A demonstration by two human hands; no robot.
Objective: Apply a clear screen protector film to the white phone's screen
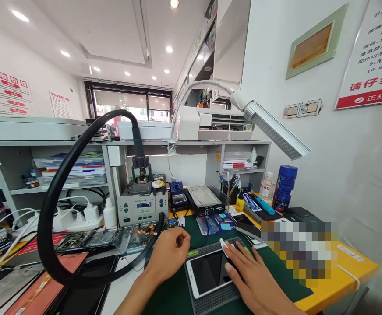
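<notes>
A white-framed phone [207,273] with a dark screen lies face up on a grey ribbed pad [207,305], over a green work mat [164,295]. My right hand [248,269] rests flat across the phone's right side, fingers spread, hiding that edge. By its index fingertip is a small white piece [223,243]; what it is I cannot make out. My left hand [171,251] is held just left of the phone's upper corner, apart from it. Its fingers curl in and the thumb meets the index finger; anything pinched there is too small to see.
A thick black hose [46,210] loops on the left from a grey control unit [141,208]. Circuit boards [89,239] lie left, and a blue-lidded canister [285,188] stands right. Overhead hangs a lamp [276,127]. Part of the yellow table [348,273] is pixelated.
</notes>
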